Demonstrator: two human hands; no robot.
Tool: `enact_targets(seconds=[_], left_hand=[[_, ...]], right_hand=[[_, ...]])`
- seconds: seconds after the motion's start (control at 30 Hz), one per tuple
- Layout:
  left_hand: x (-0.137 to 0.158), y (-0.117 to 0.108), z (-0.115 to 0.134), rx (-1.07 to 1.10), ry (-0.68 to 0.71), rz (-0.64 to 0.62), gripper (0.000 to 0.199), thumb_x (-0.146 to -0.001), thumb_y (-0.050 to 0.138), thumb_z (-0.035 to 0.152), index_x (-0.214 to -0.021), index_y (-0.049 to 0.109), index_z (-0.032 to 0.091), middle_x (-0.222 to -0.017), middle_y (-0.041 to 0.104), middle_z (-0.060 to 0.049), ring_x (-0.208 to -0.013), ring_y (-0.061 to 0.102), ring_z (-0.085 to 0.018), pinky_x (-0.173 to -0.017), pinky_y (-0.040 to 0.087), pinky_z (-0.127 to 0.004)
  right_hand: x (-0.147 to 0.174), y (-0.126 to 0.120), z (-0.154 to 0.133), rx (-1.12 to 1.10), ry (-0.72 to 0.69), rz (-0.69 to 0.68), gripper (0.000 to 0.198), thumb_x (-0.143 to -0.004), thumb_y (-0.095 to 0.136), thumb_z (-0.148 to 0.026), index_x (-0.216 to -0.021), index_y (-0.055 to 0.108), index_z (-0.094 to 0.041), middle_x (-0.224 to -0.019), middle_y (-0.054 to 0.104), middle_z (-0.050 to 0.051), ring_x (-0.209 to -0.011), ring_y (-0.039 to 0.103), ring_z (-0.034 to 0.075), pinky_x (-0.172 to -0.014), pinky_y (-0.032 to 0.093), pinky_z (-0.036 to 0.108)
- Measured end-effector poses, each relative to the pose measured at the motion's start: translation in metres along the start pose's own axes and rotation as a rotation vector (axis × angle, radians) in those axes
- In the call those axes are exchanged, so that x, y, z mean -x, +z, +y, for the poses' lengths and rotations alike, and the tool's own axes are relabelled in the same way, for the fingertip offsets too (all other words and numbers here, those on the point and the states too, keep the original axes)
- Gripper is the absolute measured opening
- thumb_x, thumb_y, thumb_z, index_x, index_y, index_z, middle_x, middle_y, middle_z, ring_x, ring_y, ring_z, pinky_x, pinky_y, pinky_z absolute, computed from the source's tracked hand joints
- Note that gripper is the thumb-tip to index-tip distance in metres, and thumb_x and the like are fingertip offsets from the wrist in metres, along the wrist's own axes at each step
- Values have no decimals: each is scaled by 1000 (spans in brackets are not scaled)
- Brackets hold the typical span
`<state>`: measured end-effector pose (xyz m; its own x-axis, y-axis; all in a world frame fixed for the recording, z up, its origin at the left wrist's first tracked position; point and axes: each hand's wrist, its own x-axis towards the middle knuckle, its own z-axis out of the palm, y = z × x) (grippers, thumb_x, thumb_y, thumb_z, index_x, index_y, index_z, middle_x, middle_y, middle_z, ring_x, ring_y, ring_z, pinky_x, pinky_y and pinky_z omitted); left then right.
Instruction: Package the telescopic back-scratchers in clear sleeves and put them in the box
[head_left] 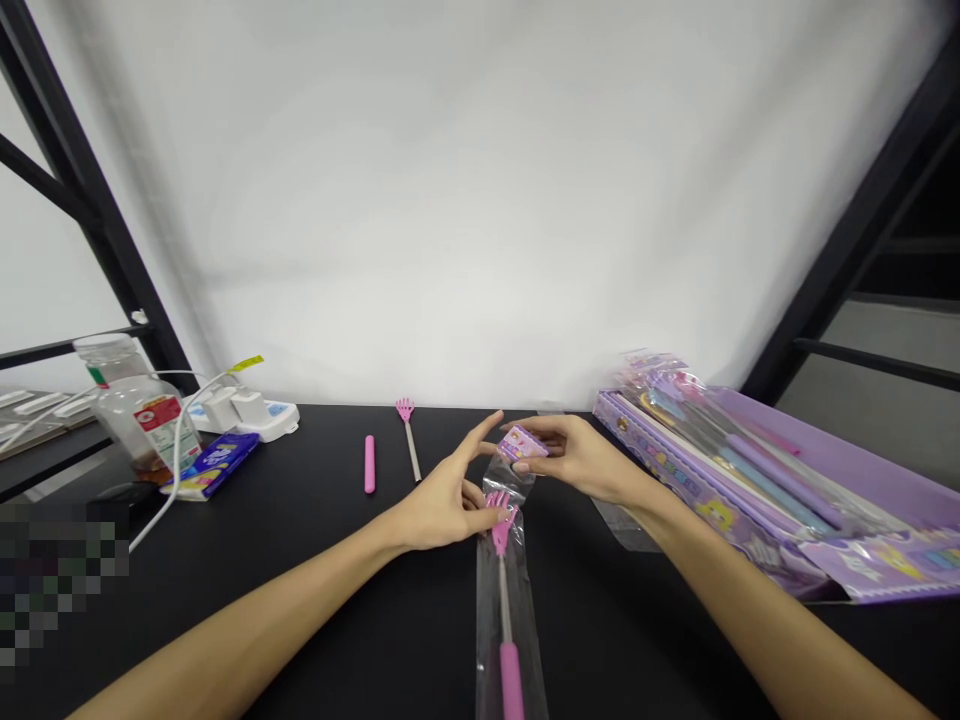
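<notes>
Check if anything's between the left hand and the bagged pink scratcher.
Only the clear bag: it encloses the pink scratcher, and the left hand appears to grip it at the claw. The right hand holds the printed card at the bag's far end, not between them. Nothing else visible intervenes.

Unreadable print on purple card (525,446), purple box (712,512), jar label (162,424), blue packet (219,462)

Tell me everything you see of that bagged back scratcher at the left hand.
The back scratcher has a pink, clawed, plastic-looking head, thin silvery rod and pink handle, cut off by the picture's edge. It lies inside a clear bag over the table, head away from the person; the left hand grips near the head.
</notes>
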<state>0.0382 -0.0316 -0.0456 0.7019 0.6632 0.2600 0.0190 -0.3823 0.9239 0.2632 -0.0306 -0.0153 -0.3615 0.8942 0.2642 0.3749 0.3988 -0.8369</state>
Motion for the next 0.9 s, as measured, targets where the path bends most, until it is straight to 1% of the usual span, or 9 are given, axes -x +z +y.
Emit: enact_targets(seconds=[0.07, 0.17, 0.33, 0.4, 0.47, 0.53, 0.67, 0.8, 0.9], left_hand=[[0, 0, -1, 9, 4, 2, 99, -81, 70, 20, -151, 7, 48, -144, 37, -16, -55, 58, -2, -49, 47, -20], [0, 0, -2, 12, 5, 8, 99, -81, 70, 20, -151, 7, 50, -144, 37, -16, -55, 57, -1, -49, 47, -20], [0, 1, 0, 14, 5, 7, 99, -81, 70, 20, -151, 7, 49, -145, 37, -16, -55, 58, -2, -48, 46, -19], [0, 1, 1, 11, -1, 9, 97, -81, 70, 19, -151, 9, 48, -145, 37, -16, -56, 59, -2, -49, 47, -20], [0, 1, 2, 5, -2, 5, 96, -81, 70, 20, -152, 12, 46, -145, 37, -16, -57, 59, -3, -50, 49, -20], [0, 0, 2, 1, 2, 1, 95, -80, 70, 21, -152, 12, 46, -145, 37, -16, -58, 59, -3, -49, 49, -20], [0, 0, 0, -1, 5, 4, 95, -81, 70, 22, -152, 11, 47, -146, 36, -16, -57, 60, -3, -49, 49, -21], [-1, 0, -1, -3, -9, 17, 97, -82, 70, 22, -152, 7, 46, -144, 37, -17, -59, 63, -5, -50, 50, -21], [-1, 0, -1, -14, -18, 21, 97, -81, 70, 21, -152, 8, 47, -144, 37, -16, -59, 64, -6, -49, 49, -20]], right_hand=[[0, -1, 2, 17, 16, 1, 49, -68, 81, -30, -113, 68, -18, -105, 73, 7, -98, 68, 27, -87, 53, 40], [1, -1, 2, 82, 2, -12, 50, -69, 81, -37, -113, 69, -19, -101, 74, 7, -92, 68, 26, -83, 54, 40], [2, -1, -5, 119, 2, 8, 41, -87, 62, -46, -118, 68, -20, -89, 74, 6, -73, 67, 21, -68, 54, 35], [3, -1, -7, 137, 4, 20, 38, -90, 58, -45, -115, 70, -19, -91, 74, 6, -73, 67, 21, -67, 54, 36], [3, -1, -6, 161, -8, 36, 34, -88, 61, -42, -111, 73, -20, -97, 75, 8, -82, 67, 24, -74, 53, 38], [3, -1, -6, 198, -22, 34, 33, -84, 66, -42, -108, 75, -21, -93, 75, 7, -81, 67, 24, -75, 52, 38], [3, -1, -7, 213, 2, 44, 47, -75, 75, -48, -113, 73, -20, -66, 68, 2, -61, 59, 18, -58, 48, 31], [2, -3, -5, 75, 39, 22, 37, -85, 62, -48, -106, 74, -19, -81, 73, 5, -64, 62, 18, -60, 50, 31], [1, -3, -3, 41, 70, 49, 31, -82, 67, -41, -101, 74, -18, -83, 74, 6, -68, 65, 19, -63, 51, 32]])
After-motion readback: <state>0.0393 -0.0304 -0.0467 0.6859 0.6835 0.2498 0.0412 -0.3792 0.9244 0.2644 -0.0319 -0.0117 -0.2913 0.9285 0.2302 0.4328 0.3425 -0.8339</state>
